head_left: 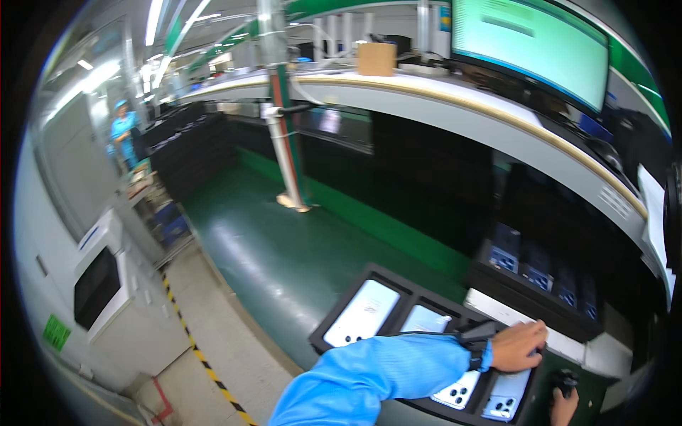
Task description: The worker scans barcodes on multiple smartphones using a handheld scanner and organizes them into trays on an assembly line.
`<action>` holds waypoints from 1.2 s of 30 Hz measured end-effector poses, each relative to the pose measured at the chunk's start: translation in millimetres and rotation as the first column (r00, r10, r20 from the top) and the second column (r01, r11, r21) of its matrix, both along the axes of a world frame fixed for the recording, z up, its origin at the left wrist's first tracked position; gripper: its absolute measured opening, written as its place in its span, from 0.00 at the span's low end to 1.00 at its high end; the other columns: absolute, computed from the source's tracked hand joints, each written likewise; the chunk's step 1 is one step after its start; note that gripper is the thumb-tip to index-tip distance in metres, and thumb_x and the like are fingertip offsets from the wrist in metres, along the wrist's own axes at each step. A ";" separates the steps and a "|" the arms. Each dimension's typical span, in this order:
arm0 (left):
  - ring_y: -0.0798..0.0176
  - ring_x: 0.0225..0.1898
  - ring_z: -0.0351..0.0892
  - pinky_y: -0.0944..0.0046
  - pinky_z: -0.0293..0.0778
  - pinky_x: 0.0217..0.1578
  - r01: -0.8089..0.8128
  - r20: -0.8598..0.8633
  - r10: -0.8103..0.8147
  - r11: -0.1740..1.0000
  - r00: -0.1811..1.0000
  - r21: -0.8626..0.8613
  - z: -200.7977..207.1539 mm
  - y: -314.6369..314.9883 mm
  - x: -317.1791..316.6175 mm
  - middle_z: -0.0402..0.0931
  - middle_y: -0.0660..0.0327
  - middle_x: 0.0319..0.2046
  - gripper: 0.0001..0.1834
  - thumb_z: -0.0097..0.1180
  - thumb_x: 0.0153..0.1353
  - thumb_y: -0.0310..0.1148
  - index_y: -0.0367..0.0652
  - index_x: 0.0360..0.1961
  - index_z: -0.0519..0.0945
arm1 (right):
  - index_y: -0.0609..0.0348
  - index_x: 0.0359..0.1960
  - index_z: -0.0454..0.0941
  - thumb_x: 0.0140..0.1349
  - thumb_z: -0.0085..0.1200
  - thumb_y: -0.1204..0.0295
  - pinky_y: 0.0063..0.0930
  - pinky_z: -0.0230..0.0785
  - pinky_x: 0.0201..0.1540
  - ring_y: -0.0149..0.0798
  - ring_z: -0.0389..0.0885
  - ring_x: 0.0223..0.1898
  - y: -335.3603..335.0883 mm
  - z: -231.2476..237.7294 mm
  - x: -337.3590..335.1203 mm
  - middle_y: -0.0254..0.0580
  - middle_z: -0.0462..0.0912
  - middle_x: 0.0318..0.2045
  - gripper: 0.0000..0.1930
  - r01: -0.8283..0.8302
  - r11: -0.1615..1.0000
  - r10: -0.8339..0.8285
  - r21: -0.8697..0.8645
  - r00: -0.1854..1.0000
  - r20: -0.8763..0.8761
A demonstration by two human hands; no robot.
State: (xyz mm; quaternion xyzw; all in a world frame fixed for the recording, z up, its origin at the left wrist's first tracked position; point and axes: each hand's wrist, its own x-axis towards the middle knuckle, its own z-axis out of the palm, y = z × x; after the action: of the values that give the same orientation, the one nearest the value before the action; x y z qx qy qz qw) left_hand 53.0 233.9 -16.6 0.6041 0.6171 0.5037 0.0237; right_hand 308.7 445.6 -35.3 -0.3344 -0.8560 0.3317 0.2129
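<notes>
A black tray holds several pale blue and white smartphones in separate slots, their camera ends toward me. My left arm, in a blue sleeve, crosses over the tray. A dark band with a black device is on its wrist. My left hand is closed, fingers bent over the upper end of the rightmost smartphone, which still lies in its slot. At the lower right, my right hand is closed around a black handheld device with a rounded end, possibly a scanner. The frame's lower edge cuts off most of that hand.
Past the tray, a black rack holds several upright phones beside a white box. Above runs a curved shelf with a monitor. A pole stands ahead. Left are a white cabinet and a distant person in blue.
</notes>
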 end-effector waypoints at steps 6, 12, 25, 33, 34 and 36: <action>0.39 0.47 0.71 0.46 0.68 0.50 -0.008 -0.025 0.006 0.997 1.000 -0.081 -4.5 -5.8 -5.3 0.64 0.45 0.54 0.24 0.58 0.56 0.33 0.36 0.52 0.68 | 0.72 0.53 0.79 0.64 0.65 0.64 0.28 0.73 0.33 0.35 0.80 0.28 1.9 -6.3 -6.8 0.48 0.86 0.35 0.23 0.106 0.992 -0.115 0.064 0.981 0.157; 0.39 0.48 0.70 0.44 0.68 0.51 -0.014 -0.002 0.014 0.996 1.000 -0.086 -4.4 -4.4 -4.7 0.62 0.45 0.56 0.28 0.59 0.54 0.32 0.34 0.55 0.67 | 0.73 0.52 0.79 0.64 0.66 0.64 0.27 0.72 0.28 0.32 0.78 0.25 -5.1 -0.8 -9.6 0.45 0.85 0.33 0.23 0.096 0.994 -0.100 0.055 0.991 0.086; 0.40 0.51 0.69 0.45 0.67 0.54 -0.010 -0.009 0.009 0.996 1.000 -0.089 -7.2 -1.2 -4.3 0.63 0.46 0.55 0.27 0.58 0.55 0.32 0.36 0.55 0.67 | 0.73 0.53 0.79 0.64 0.66 0.61 0.28 0.72 0.29 0.33 0.78 0.25 7.3 -9.2 -5.1 0.48 0.86 0.33 0.26 0.128 0.990 -0.134 0.065 0.984 0.113; 0.44 0.48 0.71 0.46 0.66 0.51 -0.016 -0.037 0.012 0.992 0.999 -0.127 -1.6 -3.3 -3.8 0.71 0.47 0.45 0.23 0.57 0.57 0.35 0.39 0.52 0.69 | 0.73 0.53 0.79 0.64 0.65 0.64 0.26 0.70 0.27 0.32 0.77 0.24 10.3 -8.6 -5.4 0.44 0.84 0.30 0.24 0.139 0.984 -0.156 0.111 0.975 0.161; 0.45 0.46 0.71 0.48 0.66 0.50 -0.031 -0.043 0.026 0.994 0.999 -0.109 -3.6 -2.3 -3.8 0.72 0.48 0.43 0.22 0.57 0.57 0.36 0.39 0.51 0.70 | 0.73 0.54 0.79 0.64 0.65 0.64 0.26 0.69 0.27 0.31 0.76 0.24 8.3 -6.5 -5.8 0.43 0.84 0.30 0.24 0.124 0.989 -0.137 0.085 0.978 0.158; 0.46 0.46 0.71 0.48 0.66 0.50 -0.020 -0.039 0.016 0.993 0.999 -0.120 -4.7 -3.5 -4.3 0.72 0.48 0.42 0.22 0.57 0.57 0.36 0.39 0.51 0.70 | 0.73 0.54 0.79 0.64 0.65 0.65 0.26 0.69 0.27 0.31 0.76 0.24 14.7 -15.8 -4.0 0.42 0.84 0.30 0.23 0.151 0.985 -0.164 0.089 0.973 0.160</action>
State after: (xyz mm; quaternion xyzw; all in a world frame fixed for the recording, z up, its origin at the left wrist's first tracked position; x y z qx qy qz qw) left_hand 48.6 230.4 -21.3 0.6054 0.6521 0.4542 0.0439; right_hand 304.7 460.2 -51.1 -0.4195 -0.8535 0.2519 0.1789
